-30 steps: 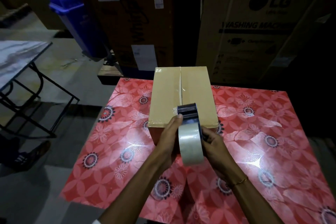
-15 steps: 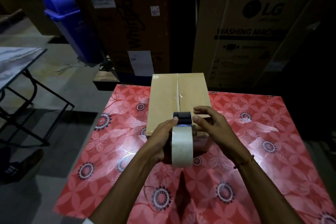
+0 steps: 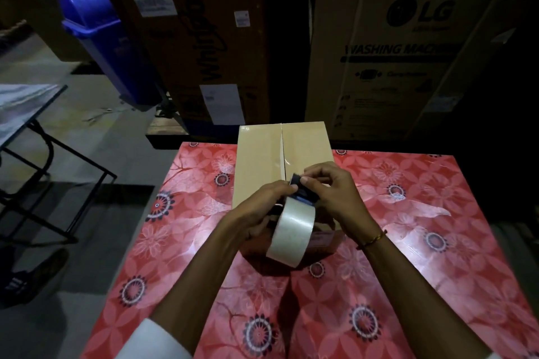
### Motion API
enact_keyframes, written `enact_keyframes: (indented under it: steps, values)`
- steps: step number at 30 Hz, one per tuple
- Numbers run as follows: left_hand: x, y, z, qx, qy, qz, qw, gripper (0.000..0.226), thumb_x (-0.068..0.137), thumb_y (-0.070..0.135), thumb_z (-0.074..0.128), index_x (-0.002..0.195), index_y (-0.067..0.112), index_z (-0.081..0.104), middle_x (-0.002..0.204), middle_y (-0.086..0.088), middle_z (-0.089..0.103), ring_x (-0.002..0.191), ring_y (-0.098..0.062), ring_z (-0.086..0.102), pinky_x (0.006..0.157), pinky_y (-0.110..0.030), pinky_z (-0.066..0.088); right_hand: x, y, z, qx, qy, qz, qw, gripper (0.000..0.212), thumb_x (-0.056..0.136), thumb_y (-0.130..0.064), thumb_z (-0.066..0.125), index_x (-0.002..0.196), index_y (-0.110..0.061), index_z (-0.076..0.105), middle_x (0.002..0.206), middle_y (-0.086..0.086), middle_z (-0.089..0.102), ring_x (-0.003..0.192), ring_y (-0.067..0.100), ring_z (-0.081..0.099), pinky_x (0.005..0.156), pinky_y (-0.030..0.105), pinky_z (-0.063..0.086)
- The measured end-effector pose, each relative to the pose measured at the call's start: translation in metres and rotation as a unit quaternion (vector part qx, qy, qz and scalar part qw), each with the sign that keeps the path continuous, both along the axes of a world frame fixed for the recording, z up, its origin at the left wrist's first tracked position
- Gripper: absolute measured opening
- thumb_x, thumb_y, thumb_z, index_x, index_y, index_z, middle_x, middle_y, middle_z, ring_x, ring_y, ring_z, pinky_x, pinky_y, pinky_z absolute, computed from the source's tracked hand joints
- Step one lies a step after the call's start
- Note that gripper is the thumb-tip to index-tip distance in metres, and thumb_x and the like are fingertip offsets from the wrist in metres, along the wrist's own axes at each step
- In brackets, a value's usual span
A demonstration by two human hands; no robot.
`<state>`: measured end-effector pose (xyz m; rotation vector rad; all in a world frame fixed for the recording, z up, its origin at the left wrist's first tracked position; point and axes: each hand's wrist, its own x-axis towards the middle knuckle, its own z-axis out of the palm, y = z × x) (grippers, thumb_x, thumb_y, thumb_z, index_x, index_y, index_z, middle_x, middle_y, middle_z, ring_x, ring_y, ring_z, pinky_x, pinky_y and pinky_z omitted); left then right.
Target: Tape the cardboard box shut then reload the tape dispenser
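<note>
A brown cardboard box point(image 3: 259, 160) stands on the red flowered table point(image 3: 408, 242), flaps closed with a centre seam running away from me. In front of its near end I hold a tape dispenser point(image 3: 303, 195) with a clear tape roll point(image 3: 294, 230) on it. My left hand point(image 3: 259, 210) grips the dispenser from the left side. My right hand point(image 3: 335, 195) pinches the dark head of the dispenser with thumb and fingers from above. The dispenser's handle is hidden behind my hands.
Large cartons stand behind the table, one marked LG washing machine point(image 3: 408, 46). A blue bin point(image 3: 102, 46) leans at the back left. A folding table point(image 3: 26, 114) with black legs stands to the left, and a shoe point(image 3: 32, 280) shows on the floor.
The dispenser has lifted off the box top and tilted. My right hand moved from beside the roll up onto the dispenser's head, where it now pinches.
</note>
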<state>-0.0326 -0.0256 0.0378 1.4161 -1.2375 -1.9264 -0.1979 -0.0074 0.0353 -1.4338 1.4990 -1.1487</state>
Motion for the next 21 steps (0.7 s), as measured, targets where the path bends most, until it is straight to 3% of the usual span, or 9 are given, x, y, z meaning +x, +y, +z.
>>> enact_keyframes:
  steps: [2,4,6,8,12,18,21]
  values:
    - [0.001,0.001,-0.003,-0.013,0.008,-0.008,1.0,0.022,0.098,0.029,0.054,0.114,0.018,0.065,0.099,-0.006,0.067,0.08,-0.015,0.064,0.059,-0.024,0.046,-0.001,-0.001,0.0,-0.002,0.015,0.005,1.0,0.009,0.087,-0.01,0.066,0.092,-0.003,0.07,0.102,0.009,0.063,0.094,0.019,0.063,0.09,0.037,0.054]
    - [-0.001,0.002,-0.003,-0.025,0.018,-0.013,0.999,0.029,0.097,0.041,0.057,0.115,0.02,0.065,0.106,-0.004,0.072,0.085,-0.011,0.07,0.068,-0.023,0.052,-0.001,-0.003,0.001,-0.015,0.024,0.013,0.999,0.009,0.088,-0.011,0.065,0.092,-0.005,0.069,0.102,0.008,0.063,0.095,0.02,0.062,0.089,0.039,0.054]
    - [-0.005,0.002,-0.004,-0.036,0.026,-0.009,0.999,0.037,0.095,0.05,0.059,0.117,0.02,0.065,0.113,-0.006,0.074,0.102,-0.022,0.071,0.087,-0.037,0.053,0.0,-0.005,0.003,-0.031,0.031,0.024,0.999,0.007,0.09,-0.013,0.063,0.093,-0.008,0.068,0.102,0.007,0.061,0.097,0.019,0.062,0.088,0.04,0.054]
    - [-0.007,0.0,-0.006,-0.036,0.035,-0.007,0.999,0.038,0.096,0.045,0.06,0.122,0.018,0.064,0.119,-0.012,0.073,0.111,-0.033,0.067,0.097,-0.047,0.049,0.0,-0.006,0.004,-0.04,0.036,0.032,0.998,0.006,0.092,-0.014,0.061,0.093,-0.011,0.066,0.102,0.005,0.06,0.097,0.019,0.06,0.086,0.04,0.053]
    - [-0.002,-0.001,-0.011,-0.031,0.047,-0.016,0.998,0.037,0.089,0.035,0.069,0.122,0.02,0.061,0.123,-0.016,0.069,0.104,-0.027,0.068,0.09,-0.041,0.051,-0.002,-0.008,0.005,-0.041,0.048,0.044,0.997,0.006,0.093,-0.016,0.059,0.091,-0.011,0.062,0.098,0.002,0.059,0.091,0.019,0.061,0.078,0.038,0.053]
    - [0.002,0.001,-0.009,-0.025,0.074,-0.027,0.997,0.038,0.084,0.029,0.071,0.119,0.019,0.061,0.114,-0.01,0.071,0.098,-0.023,0.069,0.084,-0.035,0.052,-0.001,-0.011,0.004,-0.043,0.073,0.052,0.995,0.006,0.095,-0.023,0.057,0.093,-0.018,0.058,0.094,-0.007,0.062,0.078,0.006,0.061,0.06,0.011,0.047]
    - [0.002,0.004,-0.011,-0.023,0.09,-0.034,0.995,0.039,0.085,0.021,0.071,0.123,0.018,0.061,0.113,-0.005,0.074,0.098,-0.018,0.072,0.08,-0.028,0.056,-0.001,-0.015,0.003,-0.036,0.064,0.037,0.997,0.006,0.095,-0.024,0.056,0.095,-0.017,0.057,0.093,-0.006,0.062,0.079,0.008,0.061,0.061,0.017,0.05]
